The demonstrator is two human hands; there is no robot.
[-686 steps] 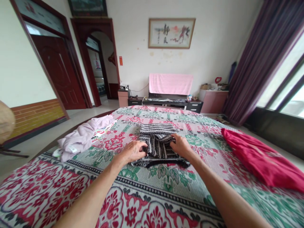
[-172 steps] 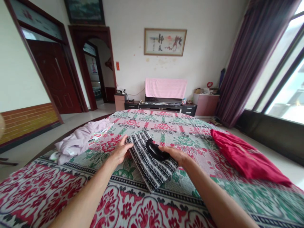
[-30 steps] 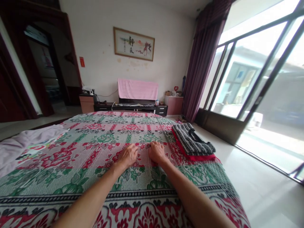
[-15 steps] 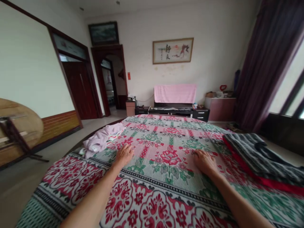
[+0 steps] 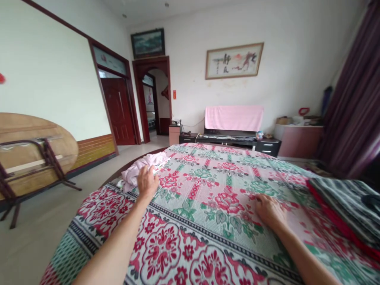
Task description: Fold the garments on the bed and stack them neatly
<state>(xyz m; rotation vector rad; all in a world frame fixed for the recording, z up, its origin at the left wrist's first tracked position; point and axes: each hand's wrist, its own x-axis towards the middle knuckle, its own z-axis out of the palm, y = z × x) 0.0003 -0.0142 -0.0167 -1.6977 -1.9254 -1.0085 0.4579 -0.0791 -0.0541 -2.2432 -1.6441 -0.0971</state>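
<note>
The pale pink garment lies crumpled at ten o'clock, as seen from the middle of the flowered cover. The left hand reaches over its near side, fingers spread; I cannot tell if they grip the fabric. The right hand, well apart from the left, is palm down at four o'clock, fingers loosely bent. At three o'clock, a folded striped garment rests upon red cloth.

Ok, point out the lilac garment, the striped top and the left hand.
Lilac garment (image 5: 133,171): head view, crumpled part beside the hand.
Striped top (image 5: 341,197): head view, striped upper face.
Left hand (image 5: 147,183): head view, back of the hand.
</note>
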